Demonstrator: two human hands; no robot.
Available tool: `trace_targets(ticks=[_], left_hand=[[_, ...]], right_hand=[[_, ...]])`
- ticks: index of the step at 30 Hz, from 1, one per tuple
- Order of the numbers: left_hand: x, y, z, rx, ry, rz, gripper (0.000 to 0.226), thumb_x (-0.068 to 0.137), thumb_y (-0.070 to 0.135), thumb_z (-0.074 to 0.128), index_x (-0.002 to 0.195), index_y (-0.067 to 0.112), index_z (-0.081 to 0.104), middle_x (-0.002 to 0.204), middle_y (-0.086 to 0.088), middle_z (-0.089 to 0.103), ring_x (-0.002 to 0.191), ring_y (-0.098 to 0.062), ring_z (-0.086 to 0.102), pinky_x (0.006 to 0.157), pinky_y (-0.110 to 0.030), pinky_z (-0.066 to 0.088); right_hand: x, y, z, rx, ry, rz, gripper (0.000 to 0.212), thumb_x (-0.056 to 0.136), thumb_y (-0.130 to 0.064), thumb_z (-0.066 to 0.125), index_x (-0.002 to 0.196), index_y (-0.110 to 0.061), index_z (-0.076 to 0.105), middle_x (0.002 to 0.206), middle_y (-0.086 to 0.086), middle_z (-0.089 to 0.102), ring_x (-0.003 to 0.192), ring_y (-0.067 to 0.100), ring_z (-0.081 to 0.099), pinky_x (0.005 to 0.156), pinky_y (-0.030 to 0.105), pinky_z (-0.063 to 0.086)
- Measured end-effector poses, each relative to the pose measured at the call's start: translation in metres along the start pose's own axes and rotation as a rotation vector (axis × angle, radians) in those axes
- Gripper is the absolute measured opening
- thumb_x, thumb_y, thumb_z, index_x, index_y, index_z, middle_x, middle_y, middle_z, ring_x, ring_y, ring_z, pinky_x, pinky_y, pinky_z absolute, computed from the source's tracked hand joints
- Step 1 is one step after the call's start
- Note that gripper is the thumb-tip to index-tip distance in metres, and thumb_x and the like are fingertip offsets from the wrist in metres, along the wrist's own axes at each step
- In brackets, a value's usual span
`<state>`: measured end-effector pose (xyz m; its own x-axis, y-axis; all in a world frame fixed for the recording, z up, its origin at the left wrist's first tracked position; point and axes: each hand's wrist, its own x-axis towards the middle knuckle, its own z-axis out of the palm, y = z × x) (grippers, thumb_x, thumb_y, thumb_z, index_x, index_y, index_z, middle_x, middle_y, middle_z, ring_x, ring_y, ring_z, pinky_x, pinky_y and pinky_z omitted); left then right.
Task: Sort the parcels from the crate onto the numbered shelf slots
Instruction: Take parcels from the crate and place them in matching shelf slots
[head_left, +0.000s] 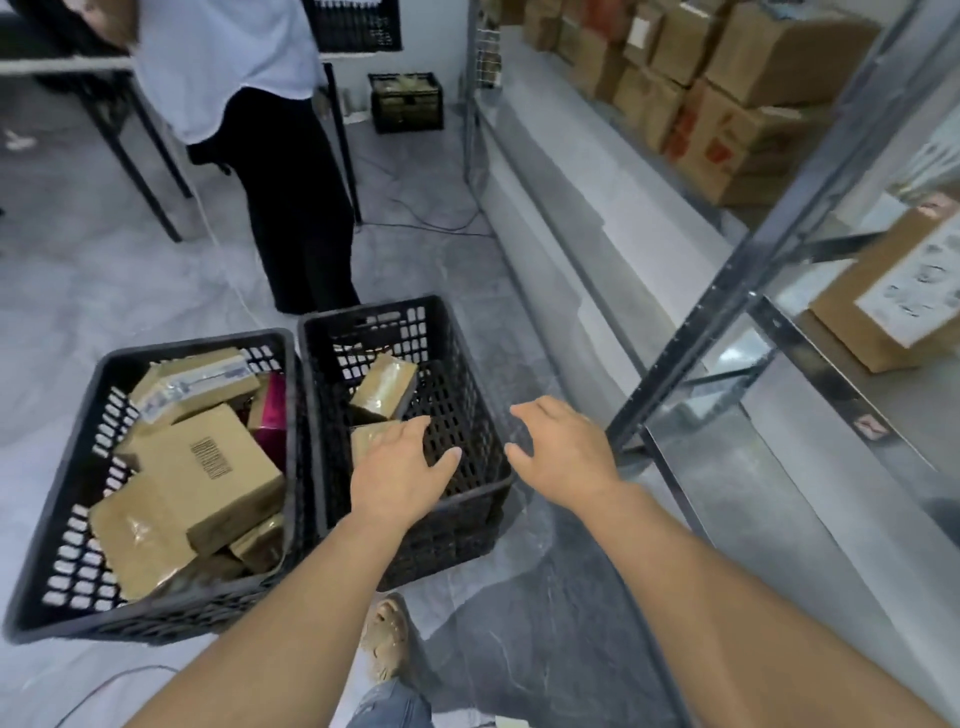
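I look down on two black crates on the floor. The left crate (197, 345) is heaped with brown parcels (208, 467). The right crate (371, 310), nearer the shelf (810, 343), holds only two: a far parcel (384, 387) and a near parcel (366, 439).

The left hand (400, 467) hangs over the near parcel, fingers loosely spread and gripping nothing; I cannot tell whether it touches. The right hand (561, 452) hovers by the crate's right wall, fingers also spread and empty.

A labelled box (893, 296) sits on the shelf at right and stacked cartons (727, 78) fill the far end. I cannot read any slot numbers. I judge the sorting well short of done, with most parcels still crated.
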<state>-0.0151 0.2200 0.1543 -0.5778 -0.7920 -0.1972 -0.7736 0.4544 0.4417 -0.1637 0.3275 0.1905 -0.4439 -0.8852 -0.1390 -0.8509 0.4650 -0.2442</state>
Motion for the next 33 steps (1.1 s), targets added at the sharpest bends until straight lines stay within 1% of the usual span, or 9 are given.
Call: trace_targets(ticks=[4, 8, 16, 21, 25, 28, 33], left_hand=[[0.039, -0.037, -0.018, -0.019, -0.014, -0.095, 0.06, 0.092, 0.053, 0.046, 0.143, 0.023, 0.037, 0.145, -0.003, 0.043, 0.131, -0.026, 0.039, 0.102, -0.039, 0.039], [0.08, -0.073, -0.032, -0.07, -0.015, -0.163, 0.055, 0.093, 0.047, 0.047, 0.141, 0.021, 0.04, 0.142, -0.005, 0.045, 0.13, -0.027, 0.039, 0.1, -0.038, 0.039], [0.146, -0.138, -0.023, -0.152, -0.089, -0.299, 0.065, 0.093, 0.045, 0.051, 0.147, 0.019, 0.029, 0.144, -0.008, 0.044, 0.133, -0.026, 0.037, 0.101, -0.039, 0.04], [0.172, -0.155, 0.014, -0.251, -0.177, -0.411, 0.067, 0.094, 0.043, 0.051, 0.15, 0.02, 0.023, 0.15, -0.01, 0.036, 0.136, -0.026, 0.037, 0.105, -0.039, 0.038], [0.193, -0.172, 0.057, -0.334, -0.228, -0.522, 0.069, 0.094, 0.039, 0.052, 0.152, 0.022, 0.017, 0.152, -0.009, 0.033, 0.135, -0.026, 0.038, 0.104, -0.039, 0.04], [0.206, -0.184, 0.092, -0.377, -0.261, -0.591, 0.072, 0.095, 0.037, 0.052, 0.153, 0.02, 0.013, 0.153, -0.008, 0.032, 0.136, -0.026, 0.037, 0.105, -0.039, 0.039], [0.228, -0.197, 0.143, -0.41, -0.303, -0.681, 0.076, 0.095, 0.035, 0.051, 0.153, 0.016, 0.005, 0.155, -0.012, 0.023, 0.139, -0.029, 0.031, 0.108, -0.04, 0.035]], right_hand=[[0.055, -0.03, 0.004, -0.012, -0.049, -0.048, 0.049, 0.097, -0.038, 0.046, 0.143, -0.022, 0.039, 0.14, 0.0, 0.045, 0.13, 0.019, 0.04, 0.102, 0.034, 0.036], [0.107, -0.057, 0.013, -0.021, -0.095, -0.071, 0.049, 0.097, -0.037, 0.046, 0.143, -0.022, 0.039, 0.141, -0.001, 0.044, 0.131, 0.019, 0.039, 0.101, 0.034, 0.037], [0.192, -0.079, 0.053, 0.004, -0.191, -0.054, 0.049, 0.097, -0.036, 0.047, 0.142, -0.021, 0.04, 0.139, 0.0, 0.046, 0.128, 0.02, 0.042, 0.1, 0.036, 0.041], [0.233, -0.066, 0.099, 0.017, -0.31, -0.033, 0.05, 0.097, -0.037, 0.047, 0.144, -0.021, 0.038, 0.142, 0.0, 0.043, 0.13, 0.02, 0.042, 0.098, 0.037, 0.043], [0.262, -0.052, 0.154, 0.055, -0.419, -0.018, 0.051, 0.097, -0.036, 0.046, 0.145, -0.02, 0.037, 0.144, 0.0, 0.041, 0.129, 0.019, 0.042, 0.096, 0.036, 0.045], [0.277, -0.044, 0.197, 0.097, -0.506, 0.005, 0.052, 0.098, -0.036, 0.048, 0.145, -0.019, 0.037, 0.146, 0.001, 0.039, 0.132, 0.02, 0.041, 0.097, 0.036, 0.044], [0.292, -0.034, 0.261, 0.163, -0.651, 0.052, 0.052, 0.096, -0.037, 0.049, 0.142, -0.014, 0.039, 0.139, 0.006, 0.045, 0.124, 0.023, 0.047, 0.098, 0.037, 0.044]])
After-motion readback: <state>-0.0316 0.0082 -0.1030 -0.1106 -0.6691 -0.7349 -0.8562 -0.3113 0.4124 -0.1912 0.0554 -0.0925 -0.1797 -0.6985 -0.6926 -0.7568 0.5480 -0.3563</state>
